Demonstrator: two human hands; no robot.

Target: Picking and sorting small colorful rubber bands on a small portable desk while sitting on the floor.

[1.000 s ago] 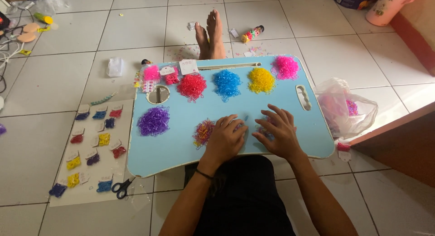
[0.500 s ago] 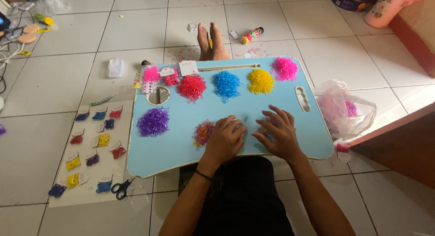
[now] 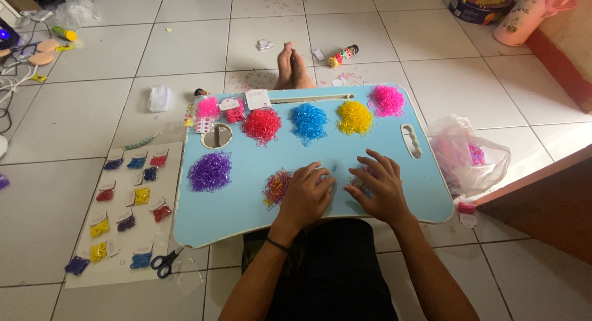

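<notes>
A light blue lap table (image 3: pixel 246 197) stands over my legs. On it lie piles of small rubber bands: purple (image 3: pixel 209 171), red (image 3: pixel 261 124), blue (image 3: pixel 308 121), yellow (image 3: pixel 354 117), pink (image 3: pixel 386 100) and a mixed-colour heap (image 3: pixel 277 186). My left hand (image 3: pixel 306 194) rests palm down just right of the mixed heap, fingers spread over a few loose bands. My right hand (image 3: pixel 377 186) also lies flat with spread fingers, covering some scattered bands. Neither hand visibly grips anything.
A clear sheet (image 3: pixel 123 234) on the floor at left carries several small packets of sorted bands and black scissors (image 3: pixel 163 262). A plastic bag (image 3: pixel 465 154) with bands sits at right. My feet (image 3: pixel 292 65) stretch beyond the table. A dark wooden piece (image 3: pixel 542 204) is at right.
Both hands stay flat on the table near its front edge, with only slight finger shifts. The view tilted a little.
</notes>
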